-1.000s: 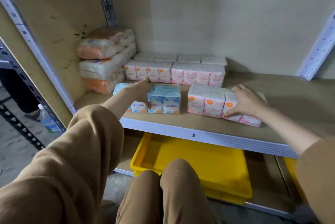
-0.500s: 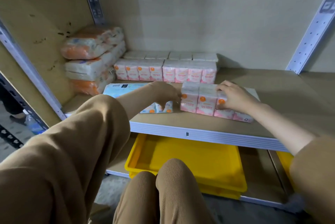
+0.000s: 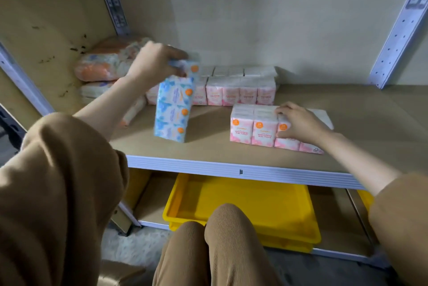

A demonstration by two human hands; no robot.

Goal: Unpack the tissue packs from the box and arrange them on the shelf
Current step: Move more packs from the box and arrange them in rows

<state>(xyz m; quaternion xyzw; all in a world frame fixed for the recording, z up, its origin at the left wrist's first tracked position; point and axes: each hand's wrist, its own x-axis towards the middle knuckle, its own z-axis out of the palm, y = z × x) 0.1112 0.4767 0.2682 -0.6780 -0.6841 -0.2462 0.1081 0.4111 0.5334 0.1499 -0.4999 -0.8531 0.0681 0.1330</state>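
I'm seeing L hand (image 3: 155, 61) clamping blue floral plastic-wrapped tissue pack (image 3: 173, 109) hanging below fingers; R hand (image 3: 298, 123) fingers gripping pink plastic-wrapped tissue block (image 3: 254, 128).

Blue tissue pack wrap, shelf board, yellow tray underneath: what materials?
Blue tissue pack: thin printed plastic film, probably; faint sheen, though blurred. Shelf board: matte tan, likely fibreboard or chipboard, flat and grainless. Yellow tray: moulded plastic, seemingly; uniform colour, smooth sheen, rounded rim.

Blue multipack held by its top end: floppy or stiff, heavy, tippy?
Probably light: the left hand grips the blue multipack by its top alone. It shows little sag, so likely fairly stiff. Tall and narrow on end, it may tip.
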